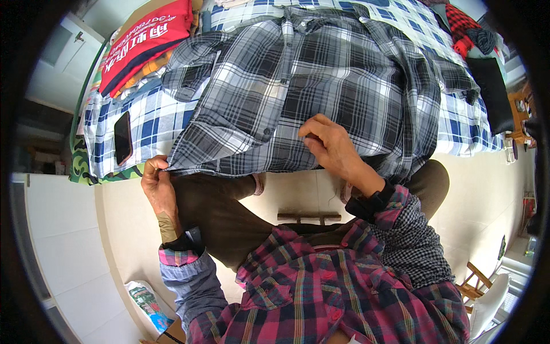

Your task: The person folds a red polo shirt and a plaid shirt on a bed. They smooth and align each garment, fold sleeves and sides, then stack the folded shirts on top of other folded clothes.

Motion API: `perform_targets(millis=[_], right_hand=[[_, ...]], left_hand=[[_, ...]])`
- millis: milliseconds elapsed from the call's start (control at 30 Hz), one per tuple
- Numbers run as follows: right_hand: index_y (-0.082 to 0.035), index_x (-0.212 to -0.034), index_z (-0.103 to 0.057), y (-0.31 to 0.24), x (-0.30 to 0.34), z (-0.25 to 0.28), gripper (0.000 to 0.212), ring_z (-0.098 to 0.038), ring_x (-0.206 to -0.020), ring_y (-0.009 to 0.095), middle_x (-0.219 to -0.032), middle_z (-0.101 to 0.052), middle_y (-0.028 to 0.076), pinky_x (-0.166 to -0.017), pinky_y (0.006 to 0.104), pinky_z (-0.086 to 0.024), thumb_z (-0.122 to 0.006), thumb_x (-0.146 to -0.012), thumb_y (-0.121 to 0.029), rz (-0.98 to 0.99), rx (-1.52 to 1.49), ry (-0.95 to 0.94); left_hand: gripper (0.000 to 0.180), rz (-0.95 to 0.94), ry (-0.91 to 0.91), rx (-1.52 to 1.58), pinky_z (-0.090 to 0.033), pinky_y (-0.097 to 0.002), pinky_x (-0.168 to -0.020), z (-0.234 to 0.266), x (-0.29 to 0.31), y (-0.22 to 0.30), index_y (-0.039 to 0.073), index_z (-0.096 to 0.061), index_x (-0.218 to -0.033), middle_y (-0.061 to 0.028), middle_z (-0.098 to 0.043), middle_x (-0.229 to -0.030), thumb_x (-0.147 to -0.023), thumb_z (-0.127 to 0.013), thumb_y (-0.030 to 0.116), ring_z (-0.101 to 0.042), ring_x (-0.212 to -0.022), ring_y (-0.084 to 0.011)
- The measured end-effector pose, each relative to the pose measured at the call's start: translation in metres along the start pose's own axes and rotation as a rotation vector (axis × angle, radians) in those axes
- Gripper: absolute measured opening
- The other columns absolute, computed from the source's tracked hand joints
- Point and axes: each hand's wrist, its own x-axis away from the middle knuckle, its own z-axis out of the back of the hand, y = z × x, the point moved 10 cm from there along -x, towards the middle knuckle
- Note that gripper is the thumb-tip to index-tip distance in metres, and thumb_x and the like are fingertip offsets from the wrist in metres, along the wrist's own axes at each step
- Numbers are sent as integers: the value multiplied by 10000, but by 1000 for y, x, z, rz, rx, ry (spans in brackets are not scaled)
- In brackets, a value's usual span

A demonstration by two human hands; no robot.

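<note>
A grey, black and white plaid button shirt lies spread on the bed, front side up, its collar at the far edge and its hem toward me. At the left end of the hem, my left hand pinches the shirt's corner between thumb and fingers. My right hand is over the lower front, just right of the button strip. Its fingers are loosely bent, the thumb apart from them, and nothing shows between them. The left front panel is partly turned at the bottom, near a dark button.
A blue-and-white checked sheet covers the bed. A phone lies left of the shirt. Folded clothes with a red garment on top are stacked at the far left. A black cushion-like item and a red-checked cloth lie at the right.
</note>
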Motion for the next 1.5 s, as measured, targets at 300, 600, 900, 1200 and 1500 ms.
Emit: perform_targets(millis=[300, 600, 900, 1200, 1500], right_hand=[[-44, -956, -643, -21, -24, 10, 78, -667, -791, 316, -888, -620, 107, -719, 415, -534, -684, -891, -29, 99, 98, -157], [-52, -1052, -707, 20, -235, 140, 215, -710, -816, 303, -919, -739, 150, -744, 378, -544, -722, -853, -132, 182, 366, 48], [-112, -1273, -654, 169, -383, 71, 496, -681, -676, 239, -945, -705, 143, -549, 373, -557, -570, -812, 49, -253, 582, -508], [-23, -1177, -635, 150, -511, 180, 360, -673, -965, 464, -1010, -697, 289, -830, 514, -534, -623, -845, -162, 79, 441, 327], [-54, -1057, -700, 45, -340, 97, 187, -717, -880, 253, -965, -735, 128, -794, 373, -560, -687, -909, -167, 393, 424, 0]], left_hand=[[320, 71, -462, -259, -502, -269, -849, -10, -1, 17, 52, -644, -1167, -38, -656, -1163, -896, -538, -81, -604, -956, -134], [833, 285, -636, -236, -449, -369, -1052, -48, -15, 2, -27, -489, -1432, -135, -617, -1307, -845, -842, 447, -571, -1209, -234], [525, 474, -705, 7, -521, -277, -814, -68, -9, -28, 21, -563, -1298, -22, -659, -1085, -871, -838, 154, -606, -919, -120], [522, 428, -267, 153, -469, -194, -578, -62, -39, -33, 53, -561, -1340, -5, -646, -1124, -868, -732, -86, -539, -683, -49], [205, 359, -193, 46, -373, -200, -533, -45, -47, -35, 63, -662, -1101, 69, -562, -805, -927, -589, -16, -432, -628, -28]])
